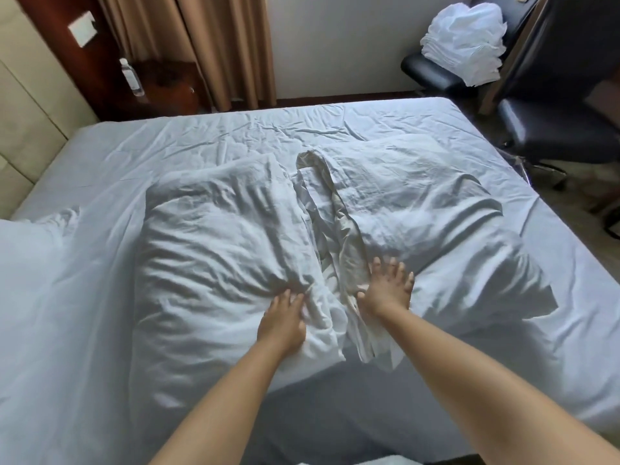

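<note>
Two white pillows lie side by side on the bed (235, 135). The left pillow (221, 243) is plump and creased. The right pillow (436, 216) lies flatter, and its loose case end (339, 229) is bunched in the gap between the two. My left hand (281, 325) rests on the near inner corner of the left pillow, fingers laid into the folds. My right hand (385, 290) presses flat on the near inner edge of the right pillow, fingers spread and straight.
A rumpled white duvet (43, 280) lies at the left of the bed. Black office chairs (563, 129) stand at the far right, one bearing a heap of white linen (466, 41). Brown curtains (214, 41) hang at the back, beside a water bottle (131, 77) on a nightstand.
</note>
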Action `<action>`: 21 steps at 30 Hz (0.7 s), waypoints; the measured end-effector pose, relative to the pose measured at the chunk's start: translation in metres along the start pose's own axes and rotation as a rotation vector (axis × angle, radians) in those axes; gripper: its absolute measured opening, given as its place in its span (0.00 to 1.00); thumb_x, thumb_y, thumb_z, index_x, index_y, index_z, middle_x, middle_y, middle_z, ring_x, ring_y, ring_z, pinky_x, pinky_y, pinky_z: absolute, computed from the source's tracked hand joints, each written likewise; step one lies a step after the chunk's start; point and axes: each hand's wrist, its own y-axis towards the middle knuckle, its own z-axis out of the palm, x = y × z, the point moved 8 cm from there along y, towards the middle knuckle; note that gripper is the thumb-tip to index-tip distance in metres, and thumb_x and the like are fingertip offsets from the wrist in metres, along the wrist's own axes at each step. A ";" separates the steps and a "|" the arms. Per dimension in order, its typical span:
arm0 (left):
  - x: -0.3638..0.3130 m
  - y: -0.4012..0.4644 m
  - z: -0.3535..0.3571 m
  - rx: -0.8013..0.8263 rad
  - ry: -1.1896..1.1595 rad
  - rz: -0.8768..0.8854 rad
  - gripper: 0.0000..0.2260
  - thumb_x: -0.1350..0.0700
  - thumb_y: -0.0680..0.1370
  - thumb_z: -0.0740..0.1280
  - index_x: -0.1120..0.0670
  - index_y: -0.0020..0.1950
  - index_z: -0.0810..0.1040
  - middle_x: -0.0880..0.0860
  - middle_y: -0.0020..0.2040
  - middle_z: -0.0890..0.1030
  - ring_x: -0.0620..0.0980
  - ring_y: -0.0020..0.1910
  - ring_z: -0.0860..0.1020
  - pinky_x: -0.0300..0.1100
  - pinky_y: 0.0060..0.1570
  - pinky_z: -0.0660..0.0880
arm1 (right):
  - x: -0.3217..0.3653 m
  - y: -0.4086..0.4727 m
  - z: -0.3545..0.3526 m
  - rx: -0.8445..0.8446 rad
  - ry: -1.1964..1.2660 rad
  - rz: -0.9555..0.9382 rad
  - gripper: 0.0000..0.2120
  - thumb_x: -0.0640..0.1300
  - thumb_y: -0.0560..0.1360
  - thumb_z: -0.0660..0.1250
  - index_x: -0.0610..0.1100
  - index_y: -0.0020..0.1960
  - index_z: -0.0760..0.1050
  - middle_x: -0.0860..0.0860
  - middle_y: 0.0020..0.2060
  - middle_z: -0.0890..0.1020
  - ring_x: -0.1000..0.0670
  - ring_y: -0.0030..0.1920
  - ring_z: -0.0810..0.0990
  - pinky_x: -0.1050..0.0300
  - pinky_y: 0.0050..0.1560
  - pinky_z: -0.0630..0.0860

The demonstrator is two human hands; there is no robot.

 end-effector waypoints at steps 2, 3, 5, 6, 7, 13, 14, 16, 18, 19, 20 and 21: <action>-0.023 0.005 0.008 0.015 0.010 -0.021 0.28 0.56 0.79 0.55 0.54 0.78 0.51 0.53 0.79 0.48 0.53 0.78 0.49 0.46 0.76 0.49 | -0.009 0.013 0.006 0.014 0.001 -0.052 0.38 0.56 0.78 0.58 0.48 0.79 0.40 0.43 0.77 0.41 0.41 0.77 0.40 0.41 0.74 0.37; -0.032 0.009 0.011 0.006 -0.005 -0.032 0.28 0.57 0.79 0.55 0.55 0.78 0.51 0.53 0.79 0.49 0.52 0.77 0.49 0.46 0.75 0.49 | -0.010 0.020 0.007 0.015 0.009 -0.100 0.37 0.55 0.78 0.58 0.48 0.79 0.42 0.44 0.77 0.43 0.42 0.77 0.42 0.42 0.74 0.37; -0.045 0.015 0.013 -0.055 -0.063 -0.050 0.26 0.58 0.78 0.55 0.55 0.77 0.57 0.55 0.78 0.54 0.52 0.76 0.54 0.45 0.74 0.54 | -0.014 0.034 0.005 -0.016 0.053 -0.213 0.31 0.55 0.78 0.54 0.49 0.78 0.49 0.45 0.78 0.50 0.45 0.77 0.48 0.44 0.74 0.39; -0.053 0.015 0.012 -0.110 -0.085 -0.047 0.24 0.57 0.78 0.56 0.54 0.75 0.62 0.54 0.76 0.59 0.52 0.74 0.58 0.44 0.72 0.58 | -0.018 0.040 0.002 -0.054 0.088 -0.268 0.29 0.56 0.78 0.51 0.49 0.77 0.53 0.45 0.77 0.55 0.46 0.76 0.52 0.45 0.75 0.43; -0.062 0.013 0.010 -0.161 -0.093 -0.032 0.21 0.56 0.78 0.57 0.52 0.72 0.66 0.51 0.73 0.64 0.52 0.71 0.62 0.43 0.69 0.62 | -0.024 0.046 -0.003 -0.101 0.123 -0.316 0.30 0.57 0.76 0.46 0.49 0.76 0.58 0.46 0.75 0.60 0.47 0.75 0.56 0.46 0.74 0.47; -0.112 0.026 0.030 0.042 -0.370 -0.131 0.14 0.46 0.79 0.56 0.52 0.50 0.77 0.51 0.54 0.80 0.54 0.53 0.77 0.44 0.47 0.71 | -0.064 0.062 0.004 -0.248 0.194 -0.370 0.28 0.55 0.73 0.55 0.44 0.69 0.70 0.45 0.72 0.67 0.42 0.72 0.63 0.52 0.70 0.51; -0.112 0.031 0.031 0.020 -0.533 -0.198 0.15 0.44 0.79 0.57 0.50 0.57 0.77 0.50 0.59 0.79 0.53 0.57 0.76 0.45 0.54 0.72 | -0.065 0.063 0.009 -0.205 0.204 -0.330 0.23 0.53 0.75 0.59 0.44 0.66 0.72 0.45 0.69 0.68 0.42 0.70 0.64 0.51 0.69 0.55; -0.111 0.033 0.039 -0.029 -0.785 -0.328 0.22 0.43 0.77 0.59 0.46 0.70 0.69 0.47 0.67 0.74 0.51 0.66 0.72 0.47 0.65 0.68 | -0.054 0.058 -0.001 -0.161 0.339 -0.328 0.11 0.46 0.78 0.59 0.42 0.53 0.75 0.43 0.58 0.75 0.42 0.60 0.72 0.50 0.58 0.65; -0.103 0.031 0.056 -0.039 -0.871 -0.406 0.23 0.43 0.76 0.61 0.38 0.71 0.64 0.46 0.65 0.75 0.52 0.66 0.73 0.50 0.66 0.69 | -0.032 0.044 -0.036 -0.159 0.702 -0.415 0.10 0.42 0.80 0.56 0.42 0.42 0.70 0.43 0.42 0.76 0.43 0.45 0.74 0.52 0.42 0.63; -0.098 0.030 0.062 -0.029 -0.844 -0.423 0.20 0.40 0.74 0.62 0.35 0.66 0.68 0.44 0.61 0.78 0.51 0.63 0.75 0.52 0.63 0.72 | -0.022 0.033 -0.063 -0.228 0.881 -0.462 0.11 0.41 0.80 0.55 0.43 0.39 0.67 0.45 0.37 0.74 0.46 0.39 0.71 0.55 0.39 0.60; -0.092 0.029 0.067 -0.013 -0.836 -0.435 0.16 0.40 0.73 0.62 0.36 0.61 0.74 0.44 0.57 0.81 0.50 0.59 0.78 0.52 0.60 0.74 | -0.016 0.024 -0.089 -0.312 1.007 -0.487 0.11 0.40 0.80 0.55 0.43 0.38 0.65 0.47 0.34 0.72 0.49 0.37 0.69 0.57 0.38 0.58; -0.093 0.025 0.063 -0.012 -0.857 -0.430 0.13 0.46 0.74 0.63 0.41 0.58 0.78 0.45 0.53 0.83 0.49 0.55 0.80 0.52 0.58 0.76 | -0.009 0.020 -0.103 -0.331 1.058 -0.506 0.11 0.40 0.80 0.55 0.43 0.39 0.65 0.47 0.34 0.73 0.49 0.37 0.69 0.57 0.37 0.57</action>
